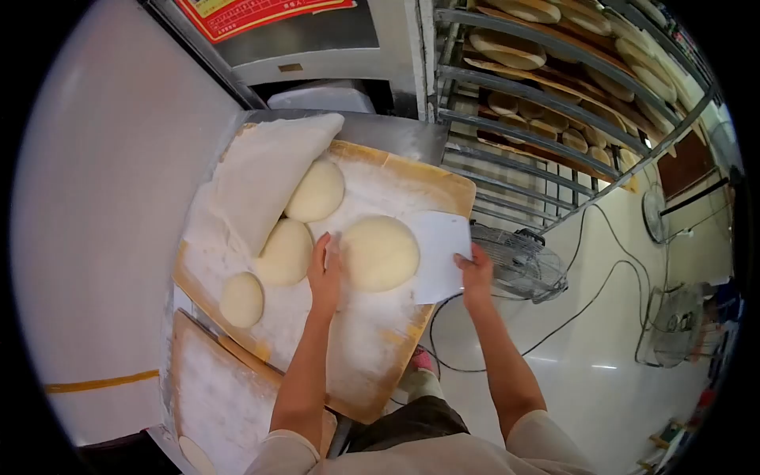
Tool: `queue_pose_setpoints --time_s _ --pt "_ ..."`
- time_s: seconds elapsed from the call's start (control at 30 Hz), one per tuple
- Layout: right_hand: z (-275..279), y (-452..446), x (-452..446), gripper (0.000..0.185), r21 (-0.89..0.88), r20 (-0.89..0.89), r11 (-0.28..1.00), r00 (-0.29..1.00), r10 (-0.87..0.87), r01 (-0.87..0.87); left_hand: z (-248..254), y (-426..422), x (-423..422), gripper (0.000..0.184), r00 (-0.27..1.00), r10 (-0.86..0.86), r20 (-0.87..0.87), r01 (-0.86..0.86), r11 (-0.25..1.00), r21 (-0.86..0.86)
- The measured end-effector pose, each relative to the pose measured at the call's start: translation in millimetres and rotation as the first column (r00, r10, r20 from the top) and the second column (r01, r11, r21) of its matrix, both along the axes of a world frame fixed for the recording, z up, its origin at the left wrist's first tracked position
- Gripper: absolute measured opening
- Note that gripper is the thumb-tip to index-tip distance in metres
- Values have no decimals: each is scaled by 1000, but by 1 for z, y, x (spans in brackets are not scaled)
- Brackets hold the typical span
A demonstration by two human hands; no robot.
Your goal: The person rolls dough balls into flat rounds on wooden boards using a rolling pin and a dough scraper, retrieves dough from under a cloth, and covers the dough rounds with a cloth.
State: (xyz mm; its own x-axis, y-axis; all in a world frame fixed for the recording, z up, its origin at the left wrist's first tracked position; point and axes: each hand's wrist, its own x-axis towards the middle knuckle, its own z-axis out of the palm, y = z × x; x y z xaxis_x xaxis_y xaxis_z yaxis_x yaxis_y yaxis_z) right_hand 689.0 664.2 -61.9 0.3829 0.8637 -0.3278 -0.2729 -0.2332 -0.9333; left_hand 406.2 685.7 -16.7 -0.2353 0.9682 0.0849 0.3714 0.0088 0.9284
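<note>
A large round ball of dough [381, 255] sits on a floured wooden board [459, 194]. My left hand [324, 267] stands on edge at its left side, fingers stretched, between it and a neighbouring dough ball [286, 253]. With my right hand [475, 273] I grip the right edge of a white flat sheet [442, 252], thumb on top. The sheet's left edge reaches the big dough ball's right side; whether it goes beneath cannot be seen. A further dough ball [317, 191] is partly under a white cloth [257, 170], and a smaller one [241, 300] lies at the left.
A second floured board [214, 384] is at the lower left, with pale dough [195, 455] at its edge. A metal rack [514, 111] of shaped loaves stands at the upper right. Below it are a fan [522, 261] and a black cable [546, 342] on the floor.
</note>
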Motion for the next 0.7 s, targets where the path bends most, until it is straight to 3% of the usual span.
queue_pose_setpoints --time_s 0.07,0.17,0.27,0.37,0.4,0.43,0.5,0.57,0.6,0.7 --pt "-8 9 -33 38 25 -50 999 998 31 -30 8 12 8 43 976 112 185 -85 986 -146" --pt "-10 13 -75 36 45 -298 996 950 91 -81 -5 15 19 45 857 86 509 -19 990 -136" --pt "12 5 -85 39 65 -478 986 863 164 -151 4 8 15 46 859 83 505 -31 994 -109" --pt "33 -22 -78 43 154 -514 951 801 307 -266 38 -27 -11 46 874 25 485 -74 994 82" --pt "57 -32 -78 43 148 -500 941 798 336 -304 49 -44 -16 47 786 113 608 -164 986 29" --pt "74 -40 -80 43 109 -452 925 810 373 -365 49 -61 -24 47 584 110 804 -75 994 -82" --pt "87 -63 -86 45 59 -419 866 776 472 -496 48 -113 -50 49 63 153 986 124 979 -160" --pt "99 -90 -105 46 -18 -439 810 733 519 -585 42 -168 -57 53 87 283 955 103 951 -291" --pt "93 -111 -119 46 -5 -449 766 686 573 -643 58 -200 -60 53 196 416 888 0 905 -425" --pt "57 -168 -157 45 -6 -472 649 574 669 -761 56 -289 -96 51 206 481 852 -77 876 -476"
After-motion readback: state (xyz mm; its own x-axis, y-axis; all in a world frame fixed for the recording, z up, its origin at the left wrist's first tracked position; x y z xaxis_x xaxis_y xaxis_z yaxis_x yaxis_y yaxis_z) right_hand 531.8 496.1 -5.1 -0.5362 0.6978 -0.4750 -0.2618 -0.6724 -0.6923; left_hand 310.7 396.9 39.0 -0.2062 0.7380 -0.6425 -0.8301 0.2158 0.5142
